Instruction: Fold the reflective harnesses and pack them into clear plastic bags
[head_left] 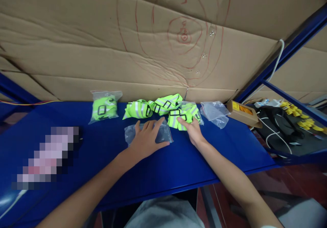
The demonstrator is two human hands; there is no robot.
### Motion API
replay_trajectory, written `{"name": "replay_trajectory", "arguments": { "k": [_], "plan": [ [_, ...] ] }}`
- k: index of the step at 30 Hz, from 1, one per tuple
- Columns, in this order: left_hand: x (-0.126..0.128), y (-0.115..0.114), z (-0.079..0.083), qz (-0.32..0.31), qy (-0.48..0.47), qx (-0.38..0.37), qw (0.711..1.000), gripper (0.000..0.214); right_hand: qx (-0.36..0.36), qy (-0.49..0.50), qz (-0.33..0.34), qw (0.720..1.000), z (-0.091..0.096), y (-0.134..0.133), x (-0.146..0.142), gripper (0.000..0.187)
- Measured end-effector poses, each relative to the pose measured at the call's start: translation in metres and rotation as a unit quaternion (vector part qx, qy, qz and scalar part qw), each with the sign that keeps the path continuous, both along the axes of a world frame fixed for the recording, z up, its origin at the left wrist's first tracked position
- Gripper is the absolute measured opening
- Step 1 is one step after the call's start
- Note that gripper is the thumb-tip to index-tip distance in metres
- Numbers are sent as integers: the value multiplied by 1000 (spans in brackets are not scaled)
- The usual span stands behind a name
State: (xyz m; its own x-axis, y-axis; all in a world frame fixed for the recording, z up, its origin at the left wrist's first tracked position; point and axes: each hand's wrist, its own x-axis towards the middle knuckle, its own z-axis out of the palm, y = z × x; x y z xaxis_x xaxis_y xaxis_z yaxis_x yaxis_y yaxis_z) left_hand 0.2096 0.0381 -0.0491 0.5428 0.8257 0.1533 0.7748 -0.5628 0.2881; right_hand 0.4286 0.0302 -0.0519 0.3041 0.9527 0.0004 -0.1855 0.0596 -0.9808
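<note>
My left hand [146,137] is spread, fingers apart, over a clear zip bag [165,132] lying on the blue table. My right hand [192,129] has its thumb and fingers closed on a folded neon-green reflective strap [176,120] with black buckles. Behind that hand lies a green strap in a clear bag [195,108]. Two more rolled green straps, one at the left [139,108] and one further back [167,103], rest beyond my left hand. At the far left sits a bagged green strap [104,108].
Clear plastic bags [216,114] lie right of the straps, beside an open cardboard box [242,114]. A pixelated device [48,156] with a white cable occupies the table's left. Cardboard [102,50] walls the back; a blue frame post [288,57] rises at right, with yellow parts [293,109] beyond.
</note>
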Motion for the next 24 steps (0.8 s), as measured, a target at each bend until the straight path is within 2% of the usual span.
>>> {"name": "replay_trajectory", "arguments": {
  "k": [4, 8, 12, 17, 20, 24],
  "plan": [
    [-4, 2, -1, -3, -23, 142, 990, 85, -40, 74, 12, 996, 1, -6, 1, 62],
    [-8, 5, -4, -25, -55, 189, 980, 90, -30, 73, -5, 997, 7, -7, 7, 63],
    [-8, 5, -7, -23, -63, 190, 979, 101, -34, 69, 12, 997, 9, -11, 6, 62],
    [-4, -2, -8, -28, -60, 178, 982, 115, -5, 12, 41, 999, 2, -19, 0, 56],
    [-3, -4, -6, -39, -58, 178, 981, 114, -6, -15, 59, 998, -1, -21, -1, 55],
    [-5, -2, -3, -15, -84, 171, 982, 106, 3, 7, 30, 1000, 7, -19, 5, 61]
  ]
}}
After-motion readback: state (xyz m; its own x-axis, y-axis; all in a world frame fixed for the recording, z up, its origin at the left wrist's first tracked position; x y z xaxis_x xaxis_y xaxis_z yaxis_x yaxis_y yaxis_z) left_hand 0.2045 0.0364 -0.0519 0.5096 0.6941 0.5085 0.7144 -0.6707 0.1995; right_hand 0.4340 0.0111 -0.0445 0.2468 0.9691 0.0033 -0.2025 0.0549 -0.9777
